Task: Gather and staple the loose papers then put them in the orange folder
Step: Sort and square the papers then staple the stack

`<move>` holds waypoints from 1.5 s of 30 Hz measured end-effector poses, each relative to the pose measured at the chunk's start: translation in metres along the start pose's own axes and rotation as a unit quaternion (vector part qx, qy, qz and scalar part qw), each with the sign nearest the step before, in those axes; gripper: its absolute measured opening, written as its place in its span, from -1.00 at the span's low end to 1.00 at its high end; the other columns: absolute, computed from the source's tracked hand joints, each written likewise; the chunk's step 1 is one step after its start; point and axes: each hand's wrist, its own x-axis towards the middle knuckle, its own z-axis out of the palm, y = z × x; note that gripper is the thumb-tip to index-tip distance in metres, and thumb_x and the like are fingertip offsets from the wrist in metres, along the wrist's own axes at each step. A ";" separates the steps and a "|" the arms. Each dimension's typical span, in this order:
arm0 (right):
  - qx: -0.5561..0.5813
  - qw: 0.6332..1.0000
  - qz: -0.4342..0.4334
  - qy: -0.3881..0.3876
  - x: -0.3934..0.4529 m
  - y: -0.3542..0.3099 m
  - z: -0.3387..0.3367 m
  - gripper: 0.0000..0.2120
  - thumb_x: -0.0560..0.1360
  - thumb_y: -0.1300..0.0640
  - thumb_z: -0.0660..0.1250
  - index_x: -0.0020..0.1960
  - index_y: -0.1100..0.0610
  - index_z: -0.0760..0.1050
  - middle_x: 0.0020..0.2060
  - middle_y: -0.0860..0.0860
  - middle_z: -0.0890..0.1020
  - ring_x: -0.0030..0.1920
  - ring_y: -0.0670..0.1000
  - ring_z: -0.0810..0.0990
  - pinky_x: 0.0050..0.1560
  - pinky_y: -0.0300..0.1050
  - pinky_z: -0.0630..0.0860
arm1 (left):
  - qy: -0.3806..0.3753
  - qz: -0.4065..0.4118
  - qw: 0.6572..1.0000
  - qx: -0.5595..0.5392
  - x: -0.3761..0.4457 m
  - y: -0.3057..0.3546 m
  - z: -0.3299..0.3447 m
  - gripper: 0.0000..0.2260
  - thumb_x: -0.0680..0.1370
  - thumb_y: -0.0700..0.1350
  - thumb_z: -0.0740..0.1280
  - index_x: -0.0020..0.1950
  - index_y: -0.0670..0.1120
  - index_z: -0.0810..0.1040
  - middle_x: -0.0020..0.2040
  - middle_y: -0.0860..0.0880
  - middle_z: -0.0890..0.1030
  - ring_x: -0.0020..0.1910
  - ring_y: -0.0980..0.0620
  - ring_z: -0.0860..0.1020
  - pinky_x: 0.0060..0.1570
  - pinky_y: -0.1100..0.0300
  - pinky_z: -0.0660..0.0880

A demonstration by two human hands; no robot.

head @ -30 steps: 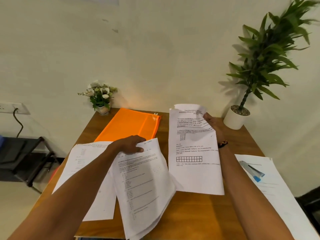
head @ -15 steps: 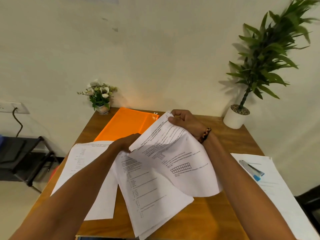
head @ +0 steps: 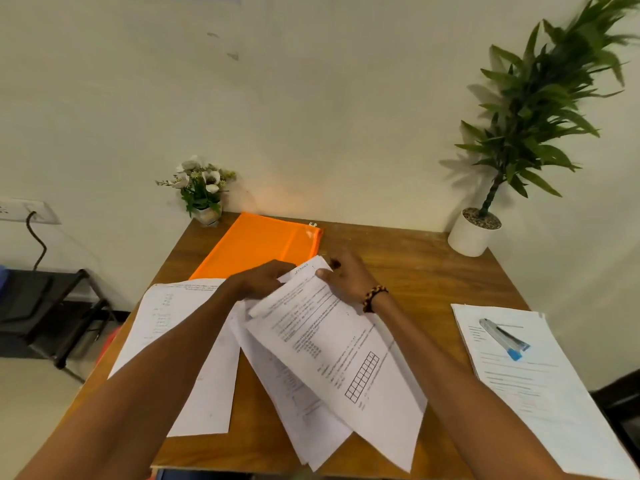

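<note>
From the head camera, the gathering is under way but far from finished. The left hand (head: 259,280) and the right hand (head: 346,280) both pinch the far edge of a fanned bundle of printed sheets (head: 332,368), held skewed over the middle of the wooden table (head: 433,271), its corners not yet squared. One more loose sheet (head: 180,348) lies flat on the left, partly under the left forearm, and a further stack of papers (head: 540,393) lies on the right with the stapler (head: 504,337) resting on it, untouched. The orange folder (head: 259,244) lies flat at the back, just beyond the hands; whether its zip is open I cannot tell. Stapling and filing are still to come.

The sheets are thin, limp white paper that curls where pinched. The folder looks like smooth, slightly translucent plastic. The stapler is a slim grey bar with a blue tip.
</note>
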 end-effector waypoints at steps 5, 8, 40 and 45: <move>0.033 0.994 0.056 0.093 -0.003 0.025 0.031 -0.74 0.54 -0.01 0.40 -0.18 0.11 0.43 -0.14 0.06 0.52 -0.17 -0.01 0.47 -0.19 -0.04 0.44 | -0.008 -0.039 0.997 -0.062 -0.002 0.009 0.001 -0.69 0.70 0.08 0.17 0.38 0.04 0.53 0.26 0.07 0.62 0.19 0.07 0.60 0.20 0.07 0.52; 0.113 0.981 0.090 0.130 -0.007 0.028 0.044 -0.81 0.52 0.09 0.44 -0.10 0.11 0.43 -0.17 0.05 0.56 -0.18 0.00 0.51 -0.20 0.00 0.52 | -0.008 -0.050 0.994 -0.095 -0.001 0.009 0.004 -0.66 0.71 0.13 0.11 0.36 0.05 0.53 0.24 0.06 0.64 0.21 0.03 0.60 0.28 -0.04 0.51; 0.325 0.940 0.100 0.001 -0.031 0.024 0.071 -0.81 0.56 0.36 0.34 0.16 0.22 0.55 -0.01 0.09 0.74 0.00 0.12 0.72 -0.04 0.11 0.68 | 0.185 -0.183 0.943 0.208 -0.084 -0.094 -0.026 -0.32 0.48 0.17 0.48 0.53 0.03 0.32 0.43 -0.05 0.46 0.42 -0.12 0.39 0.44 -0.13 0.22; 0.354 0.930 0.094 -0.021 -0.039 0.017 0.073 -0.80 0.55 0.37 0.35 0.17 0.24 0.54 0.01 0.15 0.72 0.02 0.18 0.71 -0.03 0.16 0.67 | 0.216 -0.131 0.957 0.142 -0.083 -0.083 -0.037 -0.73 0.59 0.05 0.40 0.12 -0.13 0.65 -0.03 0.01 0.62 -0.15 0.15 0.48 -0.14 0.36 0.38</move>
